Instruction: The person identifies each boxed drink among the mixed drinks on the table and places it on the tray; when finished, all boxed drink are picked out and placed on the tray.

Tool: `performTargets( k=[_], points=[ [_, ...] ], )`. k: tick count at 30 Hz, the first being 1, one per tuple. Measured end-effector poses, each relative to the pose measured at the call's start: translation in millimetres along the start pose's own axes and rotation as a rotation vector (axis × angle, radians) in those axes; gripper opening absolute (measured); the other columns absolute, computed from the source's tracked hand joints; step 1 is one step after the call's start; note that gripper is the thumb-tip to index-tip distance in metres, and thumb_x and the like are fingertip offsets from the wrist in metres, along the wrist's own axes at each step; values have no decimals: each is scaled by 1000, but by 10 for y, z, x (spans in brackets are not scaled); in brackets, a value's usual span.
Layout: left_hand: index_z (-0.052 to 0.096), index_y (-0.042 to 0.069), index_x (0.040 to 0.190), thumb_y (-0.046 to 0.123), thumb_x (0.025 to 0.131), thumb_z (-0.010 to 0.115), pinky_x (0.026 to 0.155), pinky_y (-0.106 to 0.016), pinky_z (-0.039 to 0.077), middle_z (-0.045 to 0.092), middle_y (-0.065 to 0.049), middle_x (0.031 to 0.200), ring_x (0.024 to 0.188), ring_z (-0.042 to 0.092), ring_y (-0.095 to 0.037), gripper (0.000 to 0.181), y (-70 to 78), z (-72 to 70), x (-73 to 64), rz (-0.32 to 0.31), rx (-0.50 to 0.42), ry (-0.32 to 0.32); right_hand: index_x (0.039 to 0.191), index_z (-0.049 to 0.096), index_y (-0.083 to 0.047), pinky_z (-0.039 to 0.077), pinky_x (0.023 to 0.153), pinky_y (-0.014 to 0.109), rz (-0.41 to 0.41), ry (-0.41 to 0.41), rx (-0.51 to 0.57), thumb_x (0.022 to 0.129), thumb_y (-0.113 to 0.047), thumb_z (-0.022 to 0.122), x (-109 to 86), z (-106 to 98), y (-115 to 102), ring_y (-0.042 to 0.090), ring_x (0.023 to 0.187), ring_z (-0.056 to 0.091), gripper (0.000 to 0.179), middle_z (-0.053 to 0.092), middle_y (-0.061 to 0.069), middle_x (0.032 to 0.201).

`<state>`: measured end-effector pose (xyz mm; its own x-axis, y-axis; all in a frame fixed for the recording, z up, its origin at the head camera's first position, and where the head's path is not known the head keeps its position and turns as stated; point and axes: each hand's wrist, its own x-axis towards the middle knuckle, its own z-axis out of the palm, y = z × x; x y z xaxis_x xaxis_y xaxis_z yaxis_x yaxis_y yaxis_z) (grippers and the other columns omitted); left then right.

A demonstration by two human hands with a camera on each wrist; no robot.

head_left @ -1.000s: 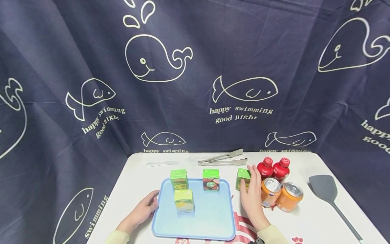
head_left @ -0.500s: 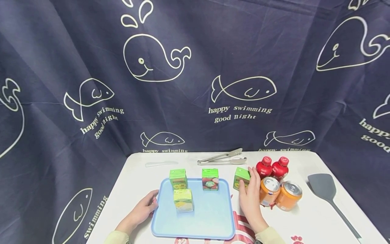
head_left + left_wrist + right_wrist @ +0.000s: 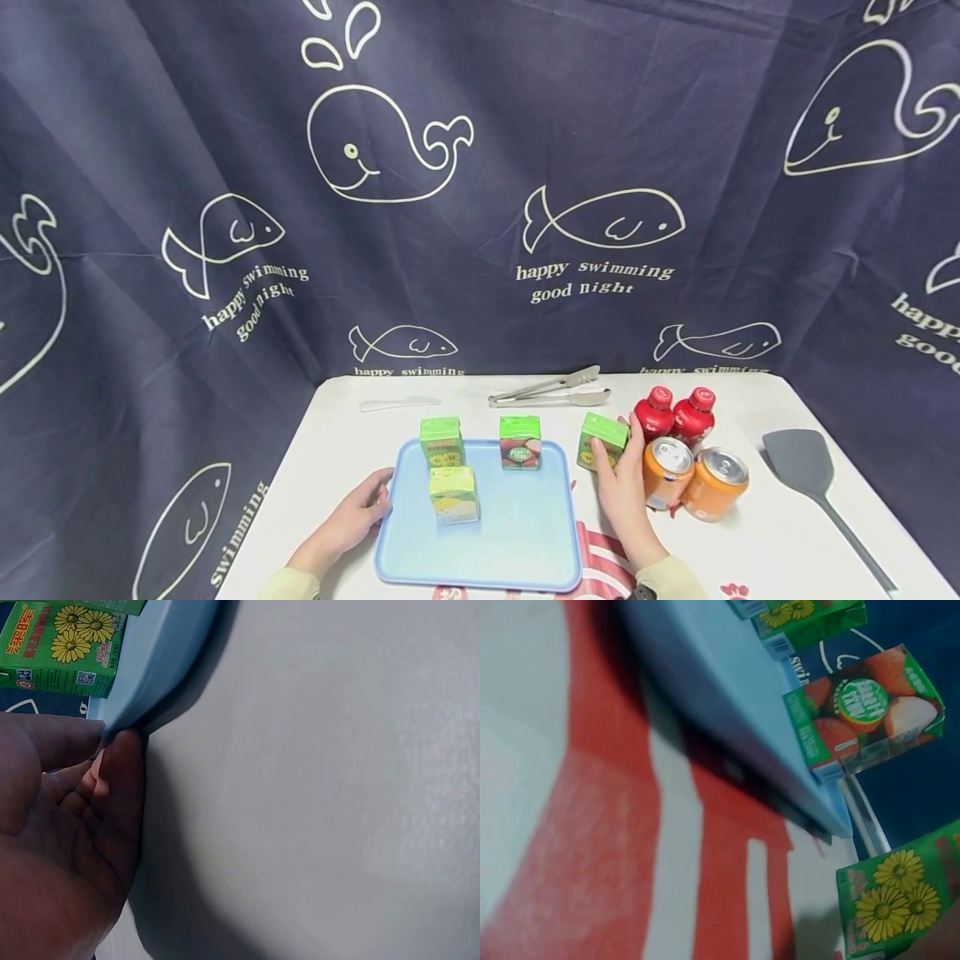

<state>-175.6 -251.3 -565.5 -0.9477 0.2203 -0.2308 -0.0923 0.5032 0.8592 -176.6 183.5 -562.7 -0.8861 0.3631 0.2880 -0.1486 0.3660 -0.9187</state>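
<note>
In the head view my right hand [image 3: 624, 487] holds a green juice box [image 3: 602, 442] printed with yellow flowers, to the right of the tray. The thumb lies across its front and the fingers reach along its right side. My left hand [image 3: 67, 802] pinches the left rim of the light blue tray [image 3: 517, 550] between thumb and fingers. Standing on the tray are another flower-printed green juice box [image 3: 442, 443], a yellow juice box [image 3: 454, 496] in front of it, and a lychee juice box [image 3: 870, 712] towards the back right.
Two red bottles [image 3: 693, 415] and two orange cans [image 3: 717, 483] crowd close to the right hand. Metal tongs [image 3: 551, 392] and a pale knife [image 3: 400, 403] lie along the back. A grey spatula [image 3: 798, 458] lies at the far right.
The right fingers have shifted around the side of the green juice box, and it has turned slightly, showing more of its top and front. The left hand and tray stay put.
</note>
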Motion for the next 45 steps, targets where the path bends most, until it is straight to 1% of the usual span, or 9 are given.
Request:
performTargets(
  k=[6,8,13,26,29,31,33,41,45],
  points=[
    [40,-2,156,11,102,61,73,-32,55,58,-8,107,97,60,-23,60,23,-1,8,8,-13,-7,165,12,-6,20,122,61,39,-50,-15,107,-18,62,6,-27,9,43,148,29,77,30,28,161],
    [40,-2,156,11,102,62,73,-33,55,58,-8,107,98,60,-23,60,24,-1,8,8,-10,-7,165,13,-6,20,121,63,56,-61,-16,107,-19,61,6,-31,0,43,147,28,76,28,28,161],
    [41,-2,155,11,102,62,77,-35,55,60,-7,110,103,60,-23,58,22,-6,-2,6,3,1,161,21,-5,22,121,63,68,-55,-11,107,-18,62,-2,-19,-11,42,145,31,69,31,28,158],
    [41,-2,155,11,104,59,75,-33,55,58,-7,106,96,61,-23,56,39,-10,-10,23,14,-3,155,30,-5,27,119,63,58,-44,10,106,-15,62,-103,-7,14,40,139,40,59,40,25,149],
    [41,-3,155,10,104,59,72,-31,55,56,-8,103,90,60,-23,56,41,-7,-4,24,3,-8,153,35,-4,34,119,34,47,-24,30,105,-12,64,-134,-13,6,37,136,45,57,45,24,147],
    [41,-2,155,10,104,59,71,-31,55,56,-8,103,89,60,-23,57,40,-5,-2,23,0,-8,152,39,-4,34,111,15,41,-15,45,104,-11,66,-155,-27,-1,35,135,48,56,48,22,146],
    [40,-2,155,11,104,59,71,-31,55,57,-8,104,90,60,-23,57,36,-4,0,23,3,-8,150,42,-4,31,102,3,36,-12,68,103,-10,68,-168,-39,-3,34,136,49,54,50,21,145],
    [40,-3,155,9,103,59,70,-31,55,56,-8,103,89,60,-23,57,21,9,-1,24,2,-9,145,51,-8,39,102,10,59,-14,92,98,-7,74,-186,-81,23,27,133,53,52,56,16,144],
    [40,-4,155,9,103,58,69,-30,54,55,-8,102,87,60,-22,57,12,14,-2,25,1,-11,144,53,-8,42,105,20,52,-22,80,96,-8,77,-187,-99,13,27,132,54,54,57,14,143]
  ],
)
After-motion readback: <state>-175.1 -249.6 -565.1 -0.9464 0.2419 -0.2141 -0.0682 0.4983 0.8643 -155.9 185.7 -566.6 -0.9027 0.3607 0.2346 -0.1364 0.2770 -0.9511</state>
